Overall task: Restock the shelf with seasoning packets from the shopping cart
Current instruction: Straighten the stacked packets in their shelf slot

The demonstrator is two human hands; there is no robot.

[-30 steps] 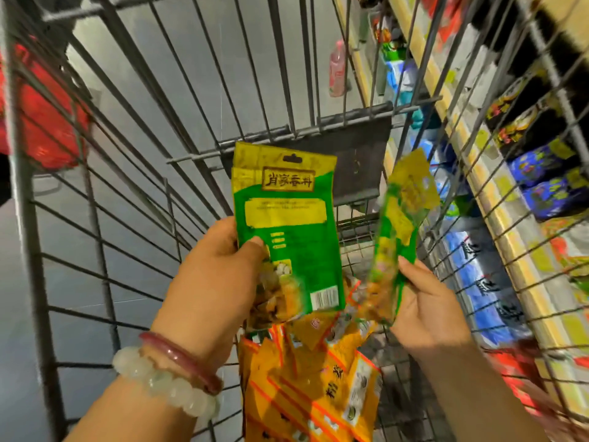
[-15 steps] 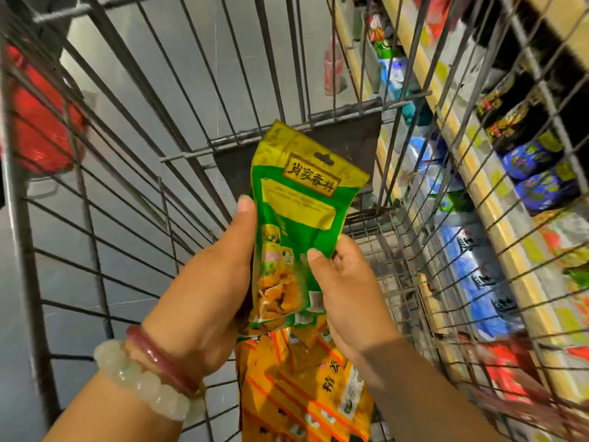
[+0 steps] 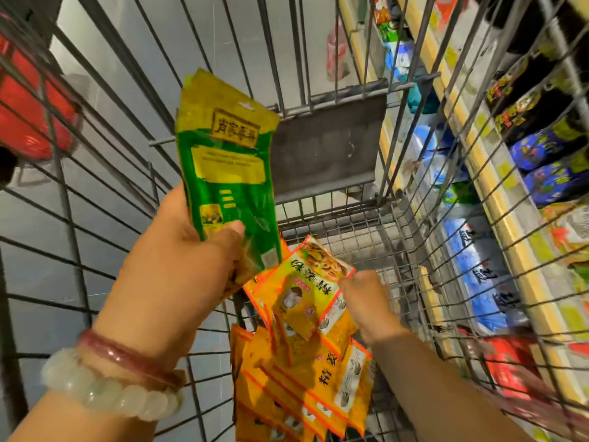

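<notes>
left hand (image 3: 178,266): grip pinching green seasoning packets (image 3: 226,173) upright above shopping cart (image 3: 334,218), likely gathered for shelf (image 3: 497,199) | right hand (image 3: 366,301): low at orange packets (image 3: 306,362) in cart, grip unclear, probably picking more

Hidden and cut off inside the wire cart

The left hand (image 3: 178,260) covers the lower end of the green-and-yellow seasoning packets (image 3: 226,164); how many it holds cannot be told. The right hand (image 3: 366,301) is blurred, its fingertips hidden behind an orange packet (image 3: 306,295). The orange packet pile (image 3: 296,393) runs off the bottom edge.
</notes>
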